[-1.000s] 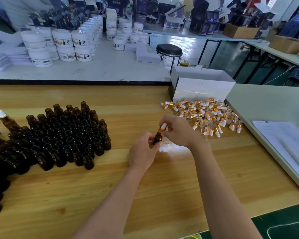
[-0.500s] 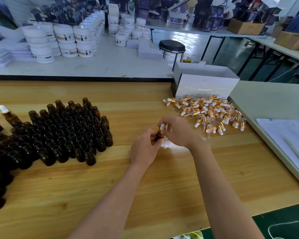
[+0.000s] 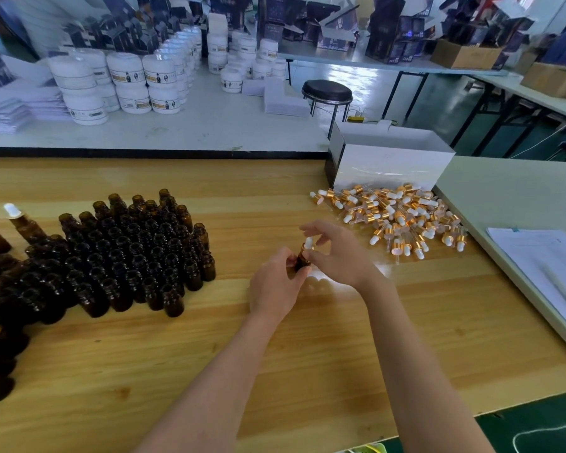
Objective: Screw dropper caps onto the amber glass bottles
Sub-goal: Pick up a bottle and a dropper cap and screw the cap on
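My left hand (image 3: 276,286) grips a small amber bottle (image 3: 302,261) just above the wooden table (image 3: 275,371), near its middle. A dropper cap (image 3: 308,244) with a gold collar and white bulb sits on the bottle's neck. My right hand (image 3: 337,253) pinches that cap at the collar, its other fingers spread. Several open amber bottles (image 3: 128,256) stand packed together on the left. A loose pile of dropper caps (image 3: 396,217) lies to the right of my hands. A capped bottle (image 3: 23,223) stands at the far left.
A white box (image 3: 389,158) stands behind the cap pile. A grey side table (image 3: 520,197) with papers (image 3: 546,266) adjoins on the right. Beyond the far edge are white jars (image 3: 128,80) on another table and a black stool (image 3: 326,91).
Both hands stay at the bottle and cap. My right hand's fingers have shifted round the cap and now spread wider. The camera has tilted a little.
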